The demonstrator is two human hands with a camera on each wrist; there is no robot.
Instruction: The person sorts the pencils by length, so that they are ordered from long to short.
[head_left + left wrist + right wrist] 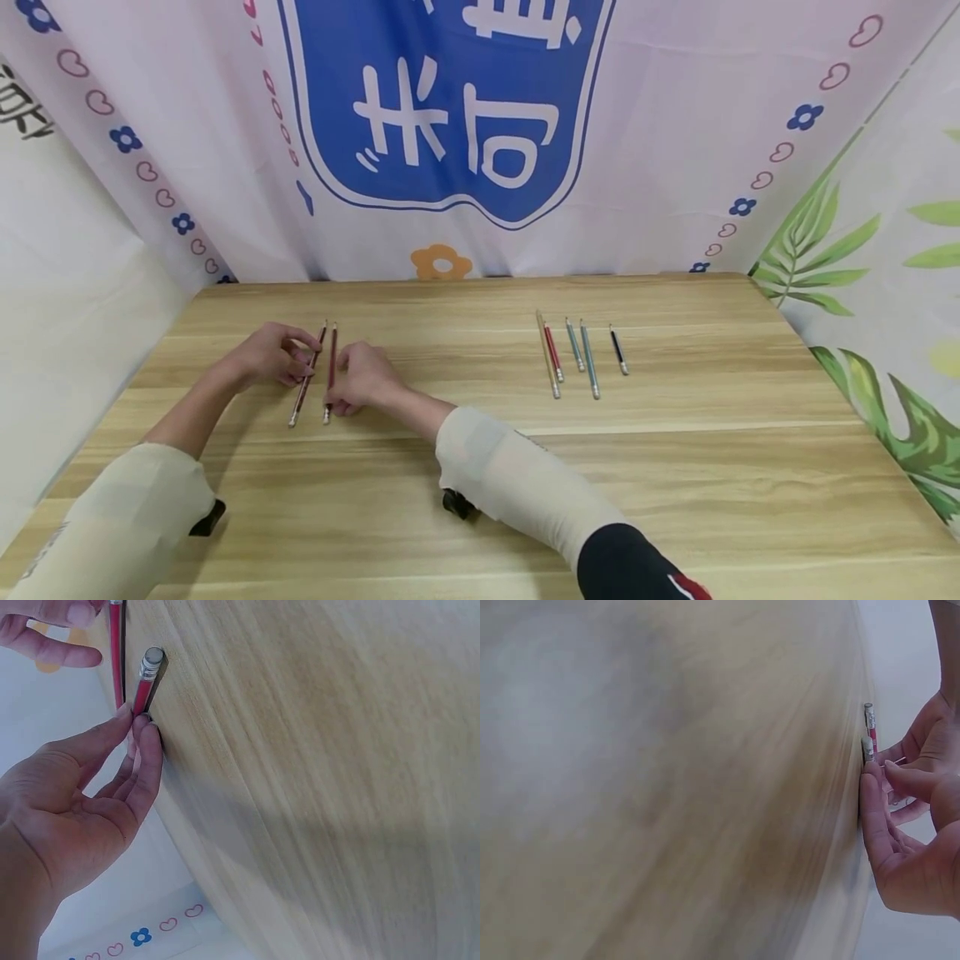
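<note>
Two dark red pencils with metal-banded eraser ends lie side by side on the left of the table in the head view. My left hand (279,354) pinches the left red pencil (297,410) between thumb and fingers. In the left wrist view that pencil's eraser end (150,660) sticks out above the fingertips. The right red pencil (333,350) is at my right hand (363,379), whose thumb and forefinger pinch it near the eraser end. Seen from the right wrist, the right hand (907,855) partly hides its pencil.
Farther right on the wooden table (525,492) lie a tan pencil (547,354), a shorter red pencil (553,352), two light blue pencils (590,360) and a short dark pencil (618,348). A printed curtain (660,150) hangs along the table's back edge.
</note>
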